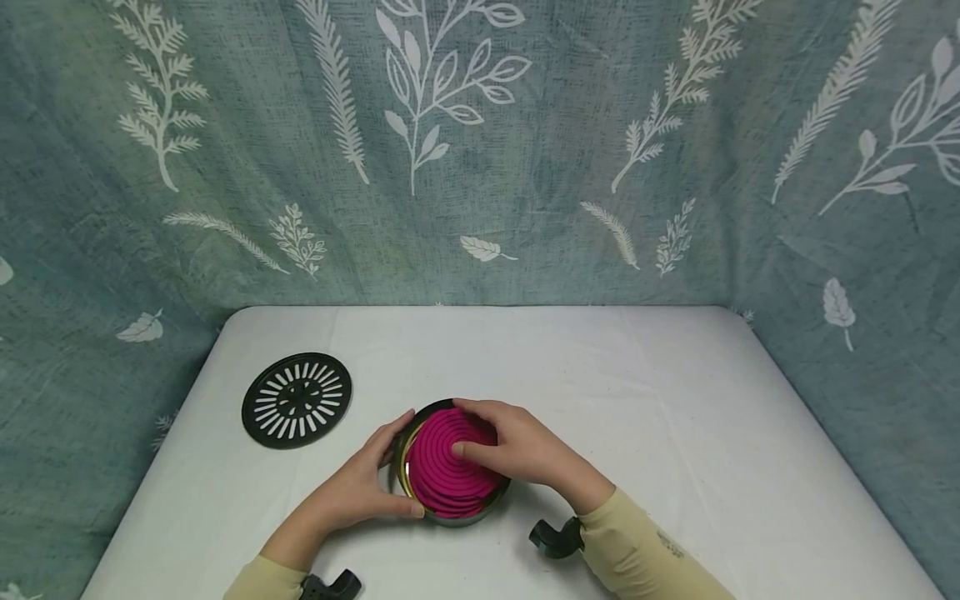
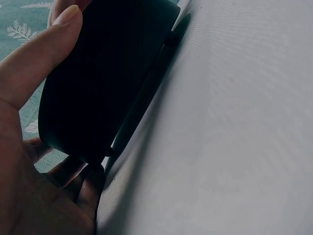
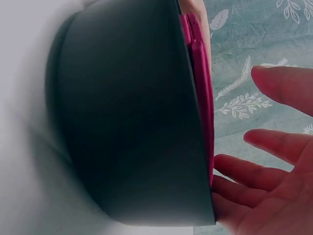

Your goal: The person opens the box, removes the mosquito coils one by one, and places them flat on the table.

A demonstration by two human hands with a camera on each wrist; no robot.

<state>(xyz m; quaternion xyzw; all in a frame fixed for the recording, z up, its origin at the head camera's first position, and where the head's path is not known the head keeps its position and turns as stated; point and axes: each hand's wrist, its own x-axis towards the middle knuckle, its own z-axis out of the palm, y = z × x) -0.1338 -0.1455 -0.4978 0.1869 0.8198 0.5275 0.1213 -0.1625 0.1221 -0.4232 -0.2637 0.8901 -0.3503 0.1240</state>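
Note:
A round dark tin stands on the white table, with a stack of pink mosquito coils lying in it. My left hand grips the tin's left side, thumb at the front rim and fingers round the back. The left wrist view shows that thumb over the edge of the tin's dark wall. From the right, my right hand reaches over the coils, its thumb above their middle and its fingers at the far rim. In the right wrist view its fingers are spread, the lower ones right at the rim.
A black slotted round lid lies flat to the left of the tin. The white table extends to a green leaf-patterned cloth at the back and sides. Black wrist mounts sit on both sleeves.

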